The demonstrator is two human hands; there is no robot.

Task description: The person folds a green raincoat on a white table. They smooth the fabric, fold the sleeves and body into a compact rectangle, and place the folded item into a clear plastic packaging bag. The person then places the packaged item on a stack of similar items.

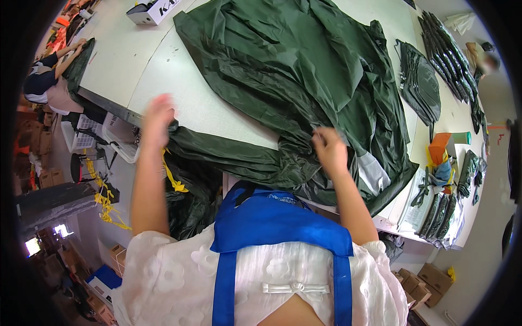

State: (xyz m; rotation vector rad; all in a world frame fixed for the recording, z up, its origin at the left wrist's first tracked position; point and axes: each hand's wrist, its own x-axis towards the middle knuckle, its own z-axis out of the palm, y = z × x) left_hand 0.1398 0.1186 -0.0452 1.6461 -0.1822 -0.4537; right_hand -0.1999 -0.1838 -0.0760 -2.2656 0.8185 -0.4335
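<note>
A large dark green garment of thin, shiny cloth [304, 60] is spread in folds over the white table in front of me. One sleeve [223, 149] runs left along the table's near edge. My left hand [159, 117] is raised beside that sleeve's far left end; motion smears its fingers, so I cannot tell whether it grips anything. Over the bunched cloth at the garment's near middle, my right hand [330, 149] has bent fingers, with a gap between thumb and forefinger. A pale grey patch [373, 173] shows on the garment right of that hand.
Folded dark pouches [421, 81] and stacked dark packets [446, 54] lie to the right, near a green tape roll [461, 138]. A white box [152, 12] sits at the far left. White baskets [120, 136] stand below the table edge; another person [49, 81] handles dark cloth beyond.
</note>
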